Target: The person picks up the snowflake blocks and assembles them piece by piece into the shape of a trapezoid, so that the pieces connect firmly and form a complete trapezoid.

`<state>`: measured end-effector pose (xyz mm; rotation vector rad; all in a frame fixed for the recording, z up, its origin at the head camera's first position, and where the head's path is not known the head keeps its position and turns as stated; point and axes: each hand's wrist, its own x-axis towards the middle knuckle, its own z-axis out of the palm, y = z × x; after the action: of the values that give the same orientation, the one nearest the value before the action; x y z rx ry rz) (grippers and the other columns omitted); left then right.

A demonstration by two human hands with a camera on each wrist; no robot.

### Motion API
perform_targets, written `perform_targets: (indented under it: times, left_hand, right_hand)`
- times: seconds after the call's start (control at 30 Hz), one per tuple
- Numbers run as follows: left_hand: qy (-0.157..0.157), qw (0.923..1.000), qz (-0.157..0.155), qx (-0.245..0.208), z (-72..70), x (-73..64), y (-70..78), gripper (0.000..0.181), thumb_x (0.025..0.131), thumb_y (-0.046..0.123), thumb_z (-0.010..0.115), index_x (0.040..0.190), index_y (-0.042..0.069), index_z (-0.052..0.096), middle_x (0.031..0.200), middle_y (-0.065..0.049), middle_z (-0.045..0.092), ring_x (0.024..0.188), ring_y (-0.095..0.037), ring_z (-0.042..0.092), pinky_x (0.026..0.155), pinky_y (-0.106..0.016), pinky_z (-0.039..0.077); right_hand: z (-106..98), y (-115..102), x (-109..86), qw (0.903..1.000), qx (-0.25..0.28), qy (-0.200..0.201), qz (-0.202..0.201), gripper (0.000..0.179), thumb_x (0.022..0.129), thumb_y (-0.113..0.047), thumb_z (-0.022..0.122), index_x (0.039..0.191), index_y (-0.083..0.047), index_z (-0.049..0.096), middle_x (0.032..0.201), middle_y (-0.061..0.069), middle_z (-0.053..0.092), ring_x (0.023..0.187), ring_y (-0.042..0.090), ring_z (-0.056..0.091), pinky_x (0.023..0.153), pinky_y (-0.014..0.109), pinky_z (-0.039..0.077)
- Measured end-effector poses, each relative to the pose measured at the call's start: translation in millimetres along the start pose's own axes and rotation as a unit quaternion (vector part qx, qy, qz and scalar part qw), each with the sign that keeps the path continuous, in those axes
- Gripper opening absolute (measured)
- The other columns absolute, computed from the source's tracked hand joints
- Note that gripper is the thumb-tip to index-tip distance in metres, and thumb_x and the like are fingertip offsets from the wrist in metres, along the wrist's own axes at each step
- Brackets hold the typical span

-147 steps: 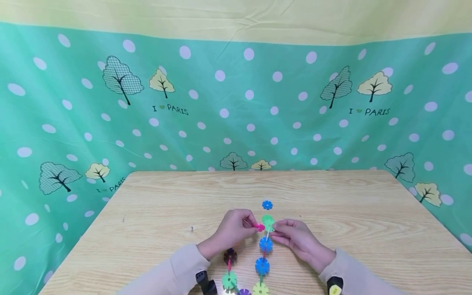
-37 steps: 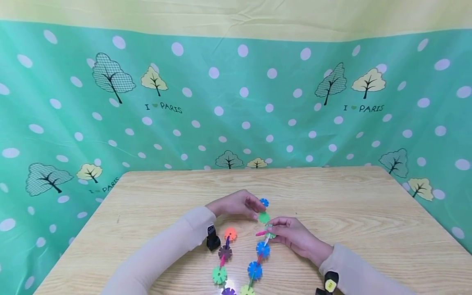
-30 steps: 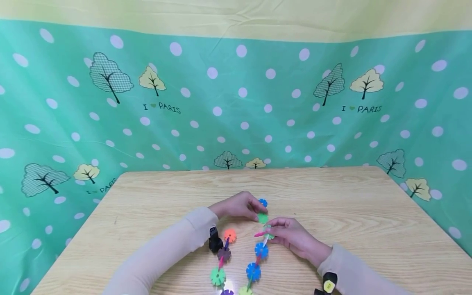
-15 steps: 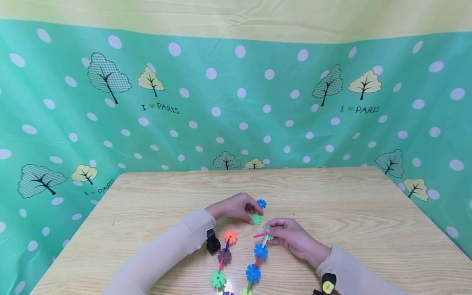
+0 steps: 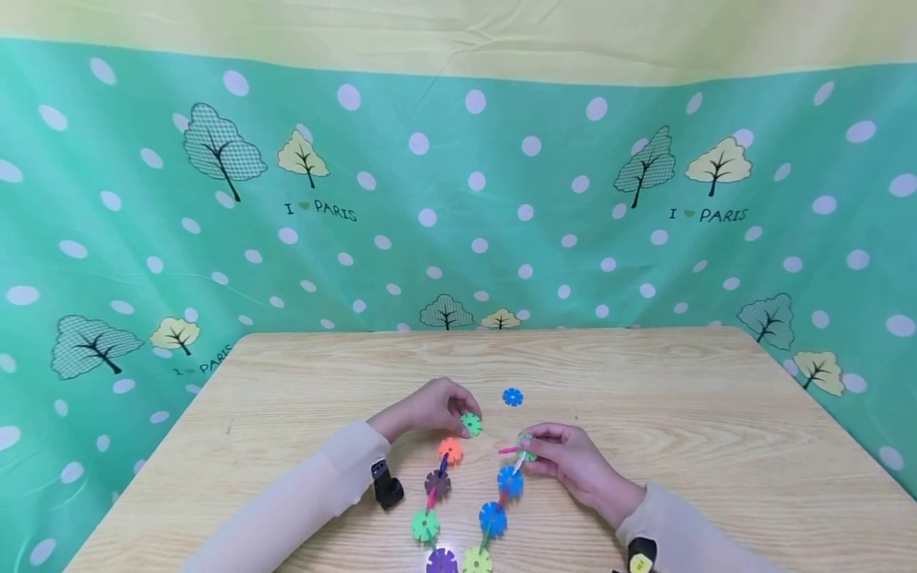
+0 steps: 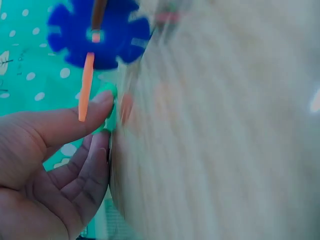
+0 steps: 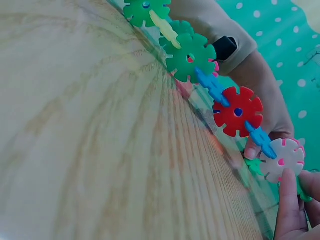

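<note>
My left hand (image 5: 437,407) pinches a loose green notched disc (image 5: 470,424) just above the table, beyond the orange disc (image 5: 450,450) that ends the chain's left strand. In the left wrist view, thumb and fingers grip that green disc (image 6: 112,112) by its edge; a blue disc (image 6: 132,30) and an edge-on orange one (image 6: 86,90) stand in front. My right hand (image 5: 576,465) holds the green disc (image 5: 528,455) at the right strand's far end, where a pink disc (image 5: 508,451) sticks out leftward. In the right wrist view, a fingertip touches the white disc (image 7: 280,160).
A loose blue disc (image 5: 512,396) lies farther back on the wooden table (image 5: 322,374). The linked discs run toward me in two strands, with a purple disc (image 5: 442,561) and a yellow-green disc (image 5: 477,561) at the near edge. A patterned cloth (image 5: 387,270) hangs behind.
My left hand has let go of the pink disc, which stays on the right strand. It has taken the loose green disc and carried it left, near the orange disc. My right hand keeps its hold.
</note>
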<state>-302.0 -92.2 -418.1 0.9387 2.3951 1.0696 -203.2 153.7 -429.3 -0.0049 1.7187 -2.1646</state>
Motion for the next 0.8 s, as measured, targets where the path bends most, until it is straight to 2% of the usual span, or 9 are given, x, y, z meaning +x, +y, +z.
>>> perform_targets:
  times: [0.17,0.33,0.6,0.8]
  left_hand:
    - [0.043,0.9989,-0.016,-0.012,-2.7,-10.2,-0.8,0.024,0.073,0.001,0.077,0.095,0.011,0.074,0.082,0.003,0.067,0.075,-0.010,0.058,0.068,-0.023,0.051]
    - [0.065,0.9966,-0.024,-0.045,-4.8,-16.6,5.0,0.020,0.077,0.002,0.073,0.097,0.008,0.073,0.084,0.000,0.068,0.077,-0.011,0.059,0.066,-0.025,0.051]
    - [0.045,0.9918,-0.032,-0.115,-0.9,-26.3,29.7,0.018,0.079,0.007,0.072,0.097,0.006,0.073,0.083,-0.002,0.069,0.073,-0.012,0.061,0.062,-0.025,0.051]
    - [0.024,0.9884,-0.063,-0.136,9.1,-30.8,41.9,0.014,0.078,0.005,0.074,0.093,0.004,0.072,0.077,-0.003,0.069,0.063,-0.015,0.063,0.059,-0.029,0.055]
  right_hand:
    - [1,-1,0.6,0.9998,0.010,0.015,0.000,0.013,0.087,-0.002,0.063,0.100,-0.001,0.063,0.090,0.003,0.063,0.077,0.011,0.065,0.073,0.023,0.055]
    - [1,-1,1.7,0.9997,0.004,0.022,0.002,0.014,0.087,-0.003,0.064,0.101,-0.001,0.064,0.090,0.003,0.064,0.077,0.011,0.065,0.072,0.023,0.056]
    - [0,-3,1.7,0.9992,-0.030,0.024,-0.013,0.022,0.086,-0.003,0.064,0.106,0.005,0.063,0.090,0.001,0.066,0.080,0.011,0.065,0.073,0.024,0.056]
    - [-2,-5,0.6,0.9986,-0.044,0.025,-0.018,0.027,0.086,-0.002,0.064,0.109,0.010,0.062,0.091,0.002,0.068,0.079,0.011,0.066,0.074,0.025,0.056]
